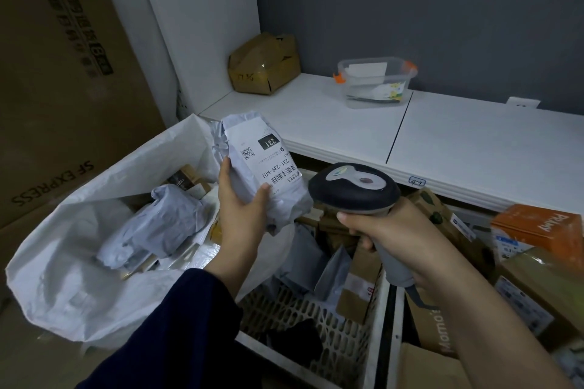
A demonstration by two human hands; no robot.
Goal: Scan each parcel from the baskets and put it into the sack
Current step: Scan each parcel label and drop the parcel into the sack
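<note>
My left hand (241,204) grips a grey plastic-wrapped parcel (252,155) from below, its white label with barcode and "231" facing up. It hangs above the gap between the sack and the basket. My right hand (388,230) holds a barcode scanner (354,188) by its grey handle, the dark head pointing toward the parcel's label from the right. The white woven sack (63,262) stands open at lower left with several parcels inside, a grey bag (158,224) on top. A white lattice basket (316,325) below my hands holds brown and grey parcels.
A second basket (521,278) at right is piled with cardboard boxes, one orange. A white shelf (442,136) runs behind, carrying a crumpled brown box (264,65) and a clear plastic tub (376,82). Large cardboard cartons (63,73) stand at left behind the sack.
</note>
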